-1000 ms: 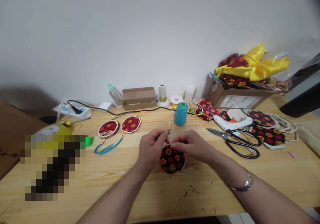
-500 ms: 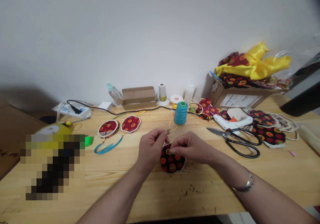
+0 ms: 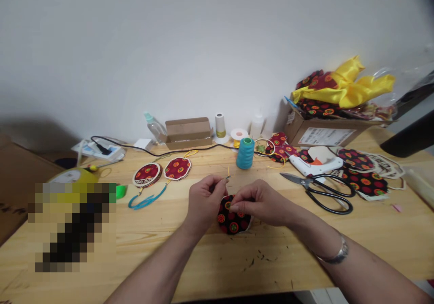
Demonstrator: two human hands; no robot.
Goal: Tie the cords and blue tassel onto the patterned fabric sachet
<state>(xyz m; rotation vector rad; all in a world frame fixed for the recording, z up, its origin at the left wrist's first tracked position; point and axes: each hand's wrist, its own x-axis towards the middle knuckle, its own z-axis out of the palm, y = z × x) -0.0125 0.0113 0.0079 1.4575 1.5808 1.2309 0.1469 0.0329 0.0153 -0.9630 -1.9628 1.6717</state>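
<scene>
My left hand (image 3: 208,200) is closed in a pinch on a yellow cord (image 3: 228,171), whose short end stands up beyond the fingertips with a small dark bit at its base. Close beside it, my right hand (image 3: 255,203) pinches with thumb and forefinger; what they hold is too small to make out. Under both hands lies a black, scalloped fabric piece (image 3: 233,222) with red and orange round flowers, its upper part hidden by the fingers. A blue thread cone (image 3: 245,154) stands just beyond the hands.
Black-handled scissors (image 3: 318,191) and a white glue gun (image 3: 315,165) lie at right, near patterned pieces (image 3: 364,182). Two finished pendants (image 3: 177,168) with a blue tassel (image 3: 145,202) lie at left. A cardboard box (image 3: 322,132) of fabric stands at back right.
The yellow cord's end, which had trailed to the right, now stands as a short upright bit above my left fingertips. Both hands have hardly moved.
</scene>
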